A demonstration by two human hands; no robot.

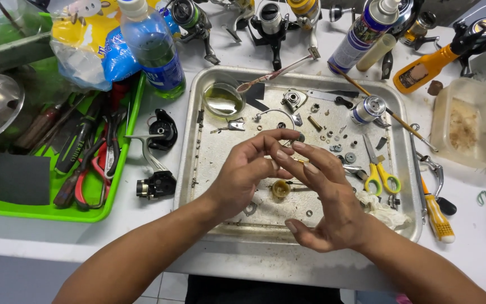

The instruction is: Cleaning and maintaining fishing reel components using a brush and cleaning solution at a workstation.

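The fingertips (pixel 291 147) of both hands meet over the middle of the metal tray (pixel 409 186), pinching something too small to make out. The left hand (pixel 243 174) curls in narrow, thumb and forefinger closed together; the right hand (pixel 330 200) has its fingers stretched forward, thumb loose below. Just beneath them lies a small brass gear (pixel 280 189). At three o'clock from the hands — yellow-handled scissors (pixel 379 171); at one o'clock a silver spool (pixel 368 108). At nine o'clock, off the tray, a black reel body (pixel 154 181), and beyond it a green tray (pixel 120 169) of pliers.
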